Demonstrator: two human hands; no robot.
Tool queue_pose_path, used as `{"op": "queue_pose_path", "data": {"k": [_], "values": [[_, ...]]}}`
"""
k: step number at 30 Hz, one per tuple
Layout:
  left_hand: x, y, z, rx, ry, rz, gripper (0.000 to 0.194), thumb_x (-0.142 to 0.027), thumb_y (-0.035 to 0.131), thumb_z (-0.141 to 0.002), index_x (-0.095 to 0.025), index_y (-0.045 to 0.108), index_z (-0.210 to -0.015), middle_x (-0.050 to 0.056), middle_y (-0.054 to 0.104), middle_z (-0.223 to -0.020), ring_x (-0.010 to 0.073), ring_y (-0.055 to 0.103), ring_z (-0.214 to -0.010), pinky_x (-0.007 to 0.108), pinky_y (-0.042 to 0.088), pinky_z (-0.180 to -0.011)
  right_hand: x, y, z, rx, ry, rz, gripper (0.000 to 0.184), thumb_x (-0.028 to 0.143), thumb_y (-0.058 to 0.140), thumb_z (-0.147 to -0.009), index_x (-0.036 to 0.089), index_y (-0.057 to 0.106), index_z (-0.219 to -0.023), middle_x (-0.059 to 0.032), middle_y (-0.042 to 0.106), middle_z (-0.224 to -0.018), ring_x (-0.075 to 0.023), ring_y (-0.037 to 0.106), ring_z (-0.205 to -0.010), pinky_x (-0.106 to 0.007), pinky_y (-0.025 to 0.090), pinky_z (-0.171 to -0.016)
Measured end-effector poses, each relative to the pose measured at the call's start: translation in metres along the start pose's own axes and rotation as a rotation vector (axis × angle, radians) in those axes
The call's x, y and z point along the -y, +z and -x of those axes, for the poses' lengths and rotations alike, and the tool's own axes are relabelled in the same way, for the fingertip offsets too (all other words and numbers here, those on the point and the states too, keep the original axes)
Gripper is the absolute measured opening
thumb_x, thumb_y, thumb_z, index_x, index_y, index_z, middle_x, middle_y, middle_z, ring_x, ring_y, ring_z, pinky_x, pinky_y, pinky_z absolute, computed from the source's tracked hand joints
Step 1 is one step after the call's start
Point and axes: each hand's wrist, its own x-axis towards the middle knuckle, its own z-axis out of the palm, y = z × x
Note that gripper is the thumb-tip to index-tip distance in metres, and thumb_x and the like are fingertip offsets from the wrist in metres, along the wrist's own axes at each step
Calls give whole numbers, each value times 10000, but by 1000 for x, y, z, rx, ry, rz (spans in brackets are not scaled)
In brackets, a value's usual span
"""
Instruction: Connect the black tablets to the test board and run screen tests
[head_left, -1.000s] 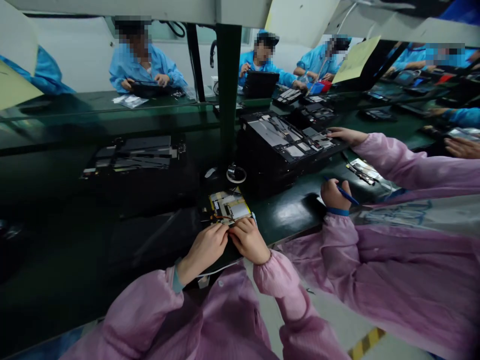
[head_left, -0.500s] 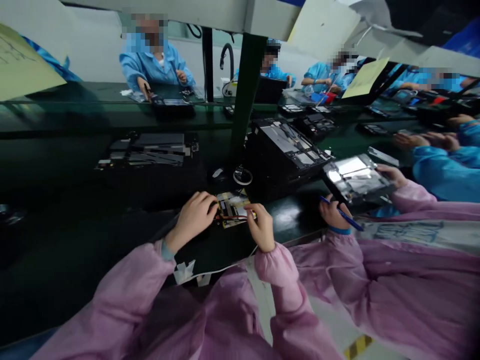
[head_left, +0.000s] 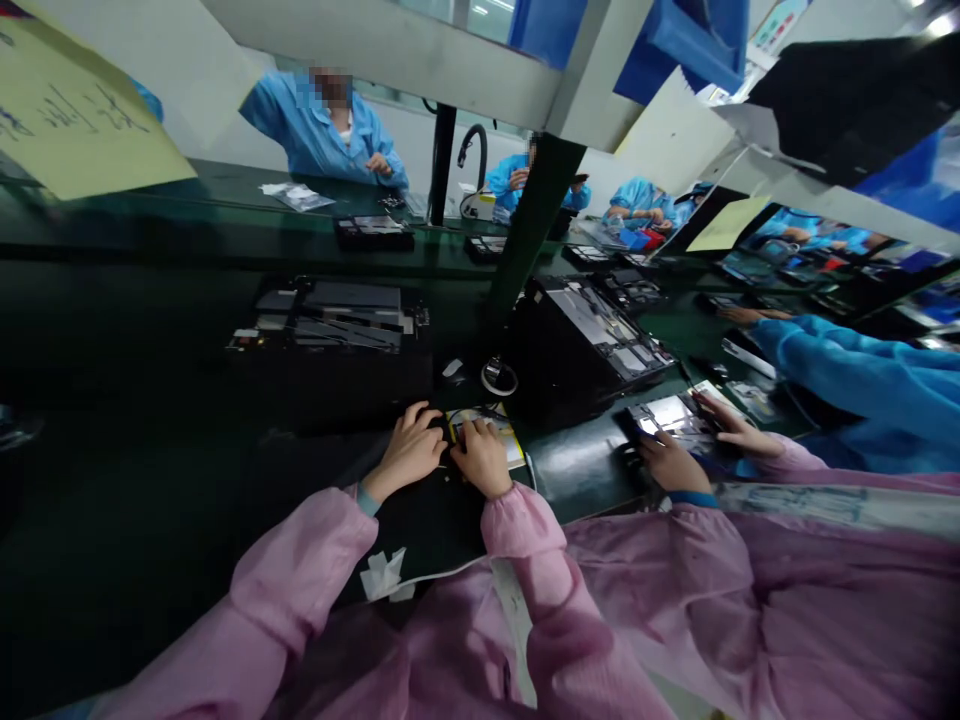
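A flat device part with bright yellow edges (head_left: 514, 447) lies on the dark bench in front of me, its middle covered by my hand. My right hand (head_left: 484, 457) rests over it with the fingers bent down and close together; what they grip, if anything, is hidden. Just to its left, my left hand (head_left: 409, 455) has its fingers apart and reaches the part's left edge, with nothing visible in it. A ring-shaped object with a pale rim (head_left: 499, 377) sits right behind the part.
Black trays of device parts (head_left: 349, 315) stand back left, and a tall black stack (head_left: 592, 330) back right. A green post (head_left: 536, 215) rises behind. At right, a co-worker's hands (head_left: 675, 465) work on a device. White scraps (head_left: 383, 574) lie at the front edge.
My right hand has moved left from the part's right end and now covers its middle. The fingers of my left hand have spread. The neighbouring co-worker's device has been lowered to the bench.
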Motion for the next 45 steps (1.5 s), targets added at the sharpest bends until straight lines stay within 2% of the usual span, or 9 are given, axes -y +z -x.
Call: {"op": "queue_pose_path", "data": {"k": [7, 11, 17, 22, 26, 31, 33, 37, 45], "values": [[-3, 3, -3, 33, -26, 20, 236, -174, 476, -882, -159, 700, -810, 114, 583, -1318, 342, 338, -1364, 536, 368, -1071, 14, -1, -8, 53, -13, 143, 207, 173, 560, -800, 143, 607, -999, -165, 621, -1025, -299, 574, -927, -382, 461, -728], [-3, -23, 2, -10, -59, 89, 212, -230, 482, -908, -145, 671, -948, 147, 554, -1348, 285, 417, -1338, 449, 370, -1098, 6, -11, -6, 22, 3, 26, 119, 177, 540, -841, 158, 611, -934, -124, 634, -958, -232, 604, -831, -317, 443, -689], [52, -83, 93, -364, -374, 157, 448, -465, 392, -940, -189, 502, -1275, 122, 564, -1333, 267, 510, -1264, 458, 380, -1090, 18, -19, 12, -217, -161, -297, 221, 153, 442, -902, 172, 599, -1057, -89, 658, -953, -217, 586, -899, -317, 455, -793], [96, -57, 160, -399, -697, 136, 531, -504, 408, -892, -136, 524, -1258, 199, 539, -1345, 365, 463, -1310, 571, 376, -1068, 57, 1, 10, -153, -224, -151, 297, 209, 535, -877, 158, 603, -1162, -128, 678, -957, -290, 539, -959, -417, 435, -848], [83, -47, 167, -474, -729, 319, 462, -448, 424, -919, -227, 510, -1315, 129, 429, -1486, 325, 372, -1389, 545, 333, -1120, 67, 3, 9, -174, -192, -224, 355, 212, 541, -874, 157, 570, -1223, -121, 677, -978, -287, 537, -970, -434, 454, -867], [29, -102, 189, -995, -834, 742, 588, -418, 609, -833, -396, 407, -1385, -1, 569, -1347, 306, 527, -1263, 562, 389, -1096, 72, -38, 41, -356, -157, -455, 519, 267, 489, -924, 188, 372, -1423, -127, 637, -1079, -255, 588, -936, -418, 505, -841], [12, -129, 202, -1002, -787, 782, 343, -395, 678, -777, -428, 623, -1114, -82, 607, -1245, 310, 526, -1257, 559, 354, -1131, 75, -56, 54, -423, -172, -525, 453, 239, 485, -923, 230, 424, -1371, -100, 646, -1042, -230, 622, -888, -382, 523, -805], [18, -145, 216, -951, -602, 758, 52, -379, 673, -768, -424, 673, -796, -144, 625, -1147, 297, 524, -1258, 568, 378, -1124, 69, -55, 64, -500, -315, -607, 372, 65, 427, -828, 258, 557, -1118, -66, 664, -1022, -220, 644, -988, -362, 532, -847], [82, -60, 238, -465, -518, 325, 252, -356, 488, -884, -321, 732, -934, 21, 670, -1187, 238, 658, -1066, 402, 560, -924, 32, 4, 71, -213, -428, -348, 561, -11, 397, -683, 189, 538, -1187, -112, 592, -1279, -252, 534, -1227, -448, 490, -1010]]}}
